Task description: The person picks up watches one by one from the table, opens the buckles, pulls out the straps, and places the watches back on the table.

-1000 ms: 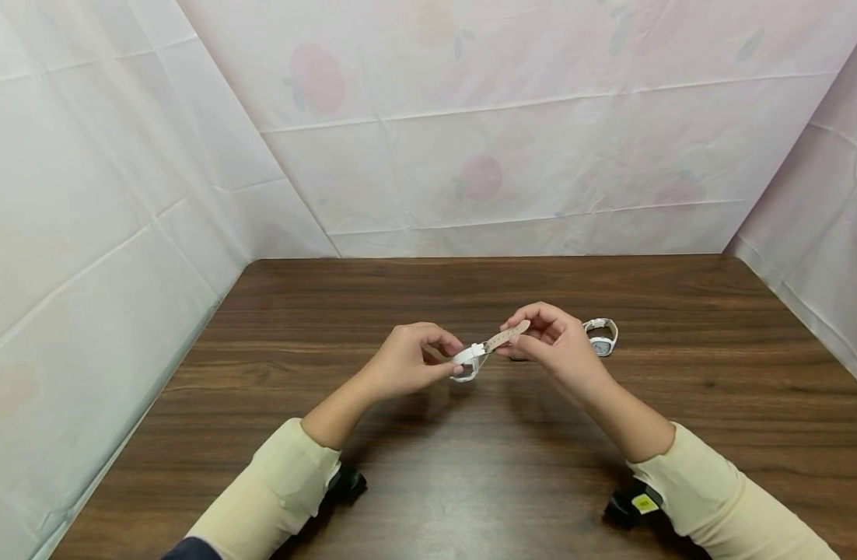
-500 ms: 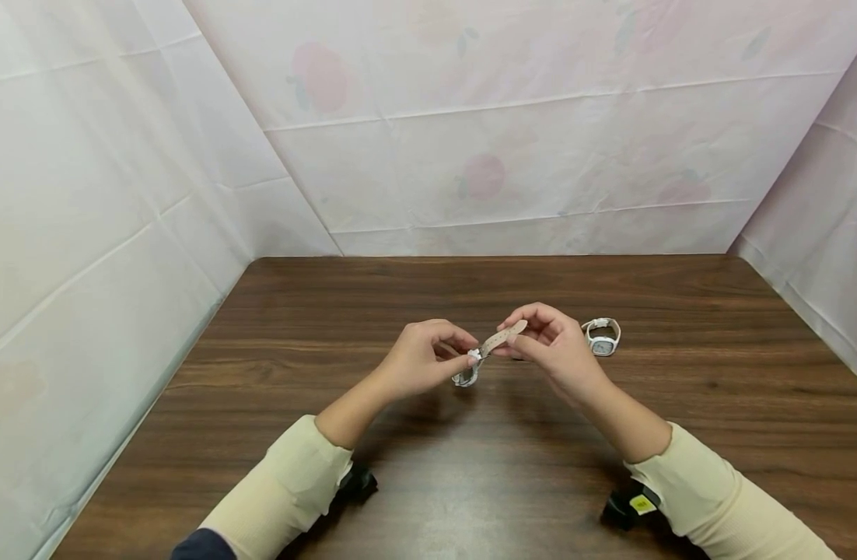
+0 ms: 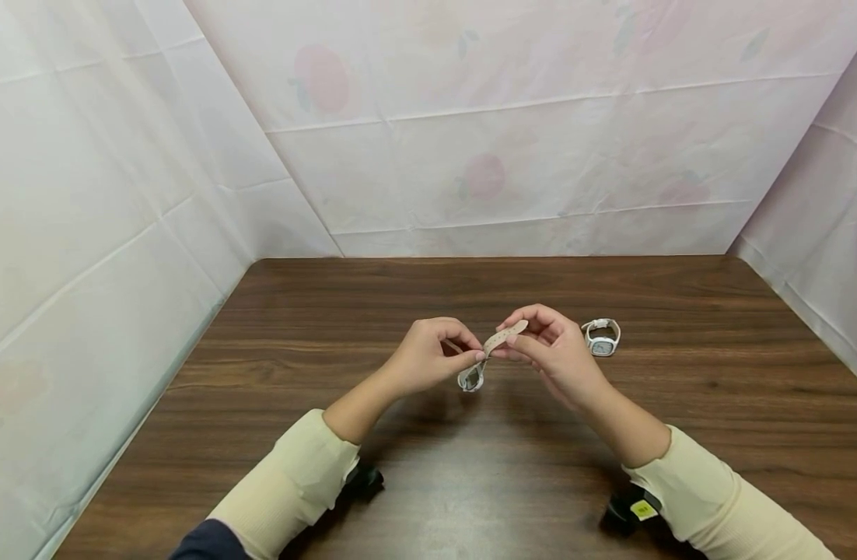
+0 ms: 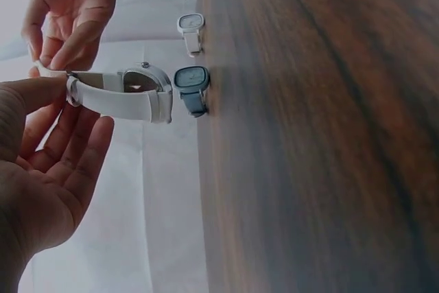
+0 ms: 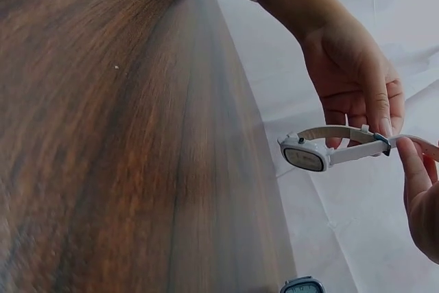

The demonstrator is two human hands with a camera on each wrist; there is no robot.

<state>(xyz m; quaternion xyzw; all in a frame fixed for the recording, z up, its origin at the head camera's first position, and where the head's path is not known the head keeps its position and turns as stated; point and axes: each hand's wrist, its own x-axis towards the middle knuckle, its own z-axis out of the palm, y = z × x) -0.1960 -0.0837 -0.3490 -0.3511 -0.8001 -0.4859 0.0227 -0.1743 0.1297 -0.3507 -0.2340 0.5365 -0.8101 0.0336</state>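
Note:
A white wristwatch [image 3: 471,379] with a pale strap is held up above the table by both hands, its case hanging below the fingers. My left hand [image 3: 428,358] pinches it at the metal buckle [image 5: 382,143]. The strap's free end [image 3: 516,328] passes beyond the buckle, and my right hand [image 3: 557,350] pinches it between thumb and fingers. In the left wrist view the band [image 4: 116,103] forms a closed loop with the case at the far end. The right wrist view shows the watch face [image 5: 304,159] turned toward the camera.
Another white watch [image 3: 601,346] stands on the brown wooden table [image 3: 456,482], just right of my right hand. A blue-grey watch [image 4: 192,77] stands near it, hidden behind the right hand in the head view. Pale printed cloth [image 3: 484,117] hangs around the table.
My left hand has moved slightly right, from the watch's band to the buckle, close to the right fingers. The case has turned and hangs lower. The right hand stays almost still.

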